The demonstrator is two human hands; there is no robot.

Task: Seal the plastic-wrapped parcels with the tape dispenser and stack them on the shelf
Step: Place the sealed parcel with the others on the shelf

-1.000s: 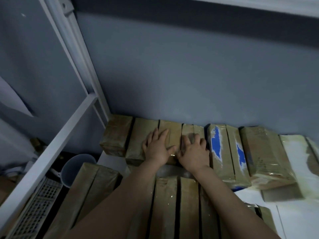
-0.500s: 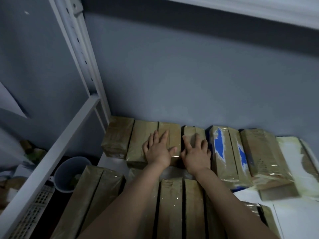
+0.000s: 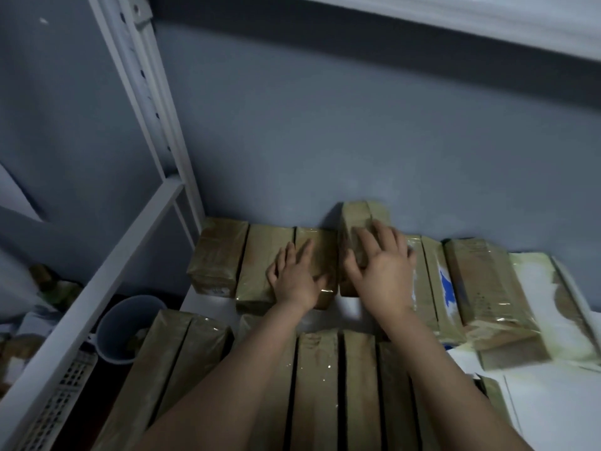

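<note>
A storeroom or packing room, by the look of it: a white metal shelf upright (image 3: 153,125) with slotted holes at upper left, rows of brown plastic-wrapped parcels (image 3: 318,385) packed side by side on the white shelf (image 3: 553,415) against a bare grey wall (image 3: 357,141), and a bucket (image 3: 113,323) and a perforated crate (image 3: 61,408) on the floor at lower left.

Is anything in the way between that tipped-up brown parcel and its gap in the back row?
Nothing visible. The right hand lies directly on the tilted brown plastic-wrapped parcel; the gap beneath, between the brown parcel under the left hand and the blue-marked parcel, looks free, though partly hidden.
</note>
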